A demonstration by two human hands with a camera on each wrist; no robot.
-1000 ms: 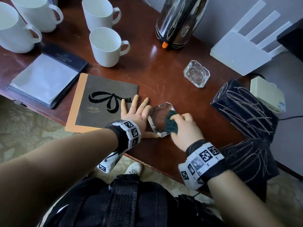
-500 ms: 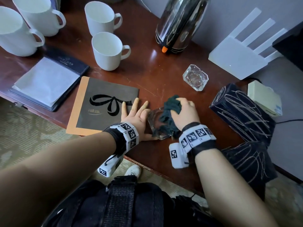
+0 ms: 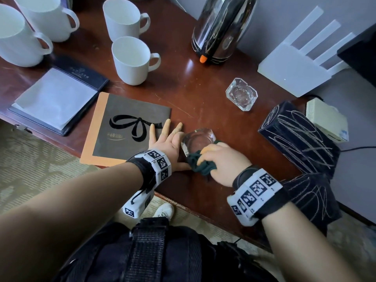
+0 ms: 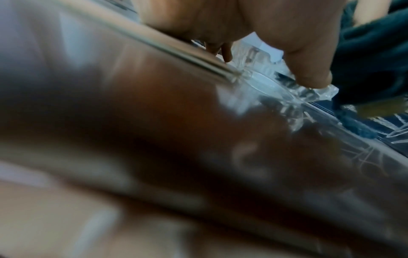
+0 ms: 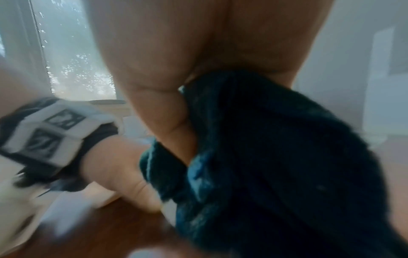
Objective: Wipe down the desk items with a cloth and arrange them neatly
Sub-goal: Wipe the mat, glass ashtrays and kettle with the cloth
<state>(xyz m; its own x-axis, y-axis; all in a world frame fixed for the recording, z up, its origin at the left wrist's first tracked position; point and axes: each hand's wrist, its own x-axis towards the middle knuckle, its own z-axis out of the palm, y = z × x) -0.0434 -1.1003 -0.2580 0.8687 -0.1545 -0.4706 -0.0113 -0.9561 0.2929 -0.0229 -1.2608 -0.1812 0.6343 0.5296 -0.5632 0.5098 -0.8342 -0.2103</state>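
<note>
The glass ashtray [image 3: 198, 141] sits near the front edge of the surface [image 3: 189, 82]. The left hand [image 3: 164, 144], fingers flat and spread, braces its side; the right hand [image 3: 221, 159] clutches the cloth [image 3: 200, 163] against its rim. It looks heavy, slick and chippable; best held by its thick walls.

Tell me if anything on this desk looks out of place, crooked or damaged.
Mostly small things. The bow-printed folder sits askew, one corner hanging past the desk edge. Pale scratches mark the wood near the far glass ashtray. The near ashtray is tipped up only because it is being wiped with the cloth. Nothing looks spilled.
</note>
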